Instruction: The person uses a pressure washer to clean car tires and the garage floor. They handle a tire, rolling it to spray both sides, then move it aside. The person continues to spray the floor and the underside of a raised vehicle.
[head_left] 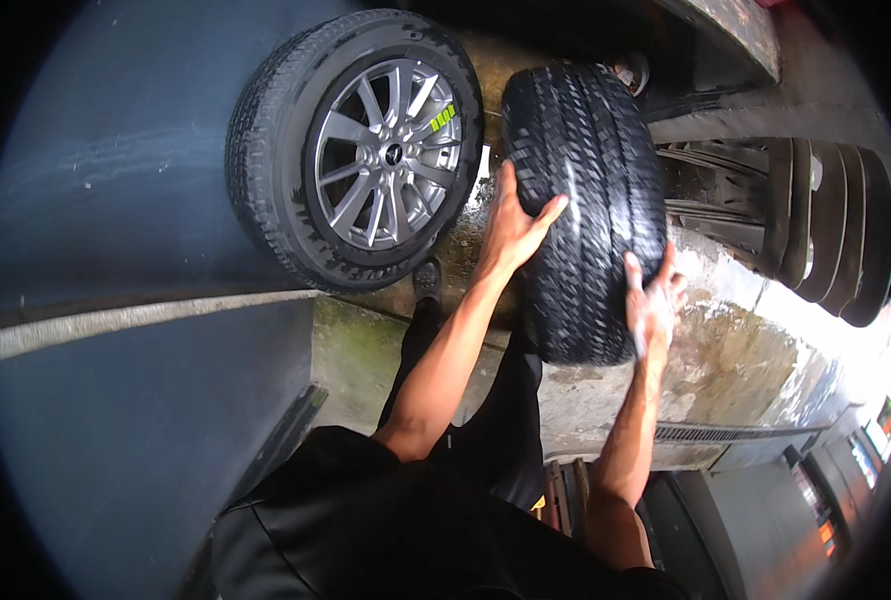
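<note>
A black tyre stands in front of me, its wet, glossy tread turned up toward me and slightly smeared by motion. My left hand presses against the tyre's left side, thumb over the tread and fingers apart along the edge. On the tyre's right edge lies my right hand, its fingers spread and a little blurred. To the left, a second wheel leans with its silver multi-spoke rim facing me; yellow-green marks show on one spoke. Neither hand touches that wheel.
A dark blue-grey wall rises on the left, with a pale ledge along it. More tyres lie at the right. The concrete floor is wet and stained, crossed by a drain grate. My shoe is beside the silver-rimmed wheel.
</note>
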Demonstrator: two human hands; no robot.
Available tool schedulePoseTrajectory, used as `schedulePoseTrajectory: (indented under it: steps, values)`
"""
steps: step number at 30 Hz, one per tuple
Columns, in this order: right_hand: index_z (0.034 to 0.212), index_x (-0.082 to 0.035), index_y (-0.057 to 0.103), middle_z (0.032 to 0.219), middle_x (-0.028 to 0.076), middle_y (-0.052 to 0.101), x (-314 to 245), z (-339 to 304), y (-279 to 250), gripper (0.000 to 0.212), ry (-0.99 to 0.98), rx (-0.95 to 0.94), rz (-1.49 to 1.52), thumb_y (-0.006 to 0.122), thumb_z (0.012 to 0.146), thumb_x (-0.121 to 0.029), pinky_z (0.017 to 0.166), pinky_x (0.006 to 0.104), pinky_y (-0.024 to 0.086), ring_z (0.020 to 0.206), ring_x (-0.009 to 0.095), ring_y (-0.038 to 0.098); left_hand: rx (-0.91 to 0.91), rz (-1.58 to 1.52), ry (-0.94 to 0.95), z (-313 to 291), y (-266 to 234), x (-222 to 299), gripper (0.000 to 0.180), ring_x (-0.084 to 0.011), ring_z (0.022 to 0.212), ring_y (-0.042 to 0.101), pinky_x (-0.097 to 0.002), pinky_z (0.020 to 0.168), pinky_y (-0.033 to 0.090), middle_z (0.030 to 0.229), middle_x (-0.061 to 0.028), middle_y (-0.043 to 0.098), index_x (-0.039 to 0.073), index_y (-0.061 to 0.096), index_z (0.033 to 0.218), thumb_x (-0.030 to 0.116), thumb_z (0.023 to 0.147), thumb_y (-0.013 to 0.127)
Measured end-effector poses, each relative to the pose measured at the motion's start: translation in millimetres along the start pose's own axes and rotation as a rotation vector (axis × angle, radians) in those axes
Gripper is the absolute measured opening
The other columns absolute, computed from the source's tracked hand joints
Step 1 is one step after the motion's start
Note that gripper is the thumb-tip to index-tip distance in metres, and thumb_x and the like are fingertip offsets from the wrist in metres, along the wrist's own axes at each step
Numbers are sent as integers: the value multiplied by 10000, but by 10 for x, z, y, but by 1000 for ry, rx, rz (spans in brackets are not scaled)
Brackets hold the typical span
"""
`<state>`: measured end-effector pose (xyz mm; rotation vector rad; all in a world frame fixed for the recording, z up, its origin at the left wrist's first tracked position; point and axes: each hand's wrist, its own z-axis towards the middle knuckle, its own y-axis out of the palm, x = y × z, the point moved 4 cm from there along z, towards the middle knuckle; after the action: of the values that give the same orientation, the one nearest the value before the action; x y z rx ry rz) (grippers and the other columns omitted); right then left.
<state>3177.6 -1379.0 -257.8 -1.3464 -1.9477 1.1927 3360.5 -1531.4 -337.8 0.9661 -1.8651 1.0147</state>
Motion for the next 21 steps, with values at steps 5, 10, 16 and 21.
schedulePoseTrajectory:
  steps: [5, 10, 16, 21]
  values:
    - [1532, -119, 233, 1463, 324, 377, -955, -329, 306, 912, -301, -61, 235, 711, 841, -473, 1177, 548, 192, 1418, 472, 274, 223, 222, 36, 18, -552, -538, 1008, -408, 1452, 228, -481, 1180, 207, 1527, -315, 273, -31, 124, 1534, 555, 884, 624]
    - [1537, -142, 243, 1480, 164, 320, -1727, -868, 1025, 942, -311, -84, 339, 798, 782, -238, 995, 606, 396, 1305, 425, 346, 155, 183, -5, 1022, -1554, -1059, 839, -362, 1412, 349, -400, 1167, 245, 1525, -250, 349, -2, 274, 1514, 594, 957, 470]
    - [1517, -156, 264, 1474, 146, 317, -2282, -947, 1450, 933, -284, -54, 303, 805, 761, -232, 922, 578, 429, 1275, 414, 387, 143, 341, 47, 1338, -1864, -1384, 686, -400, 1442, 265, -423, 1190, 190, 1549, -274, 275, -4, 280, 1512, 485, 1032, 319]
    - [1511, -145, 267, 1470, 165, 315, -2453, -896, 1831, 948, -227, -78, 295, 816, 746, -254, 915, 577, 443, 1274, 406, 397, 21, 397, 2, 974, -1433, -959, 811, -466, 1474, 74, -540, 1192, 120, 1589, -291, 103, 3, 175, 1538, 513, 979, 465]
